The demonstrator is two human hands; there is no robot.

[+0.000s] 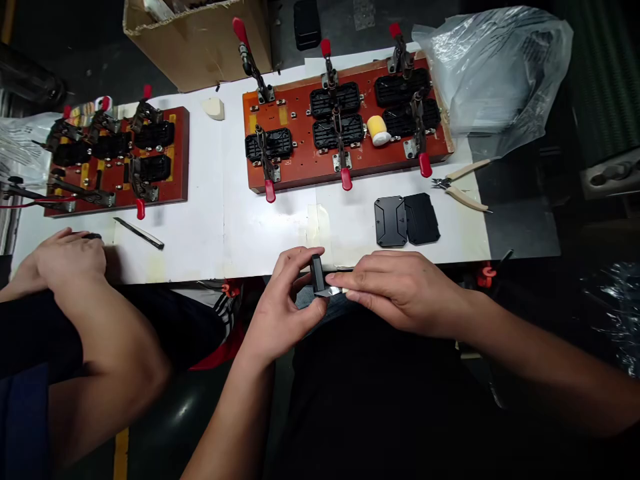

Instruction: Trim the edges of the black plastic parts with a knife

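Between the thumb and fingers of my left hand (283,307) is a black plastic part (317,275), held on edge just off the table's front edge. My right hand (400,290) is closed around a small knife (332,291); its bright blade lies against the lower edge of the part, and most of its handle is hidden by my fingers. Two flat black plastic covers (391,221) rest side by side on the white tabletop (270,233), beyond my right hand.
A red-brown fixture board (300,163) with red-handled toggle clamps holds several black parts and a yellow-and-white spool (378,130). Cutting pliers (463,180) lie at right by a plastic bag (495,80). Leftward are a second fixture (183,153), a slim black-handled tool (139,233) and a co-worker's hands (73,260).
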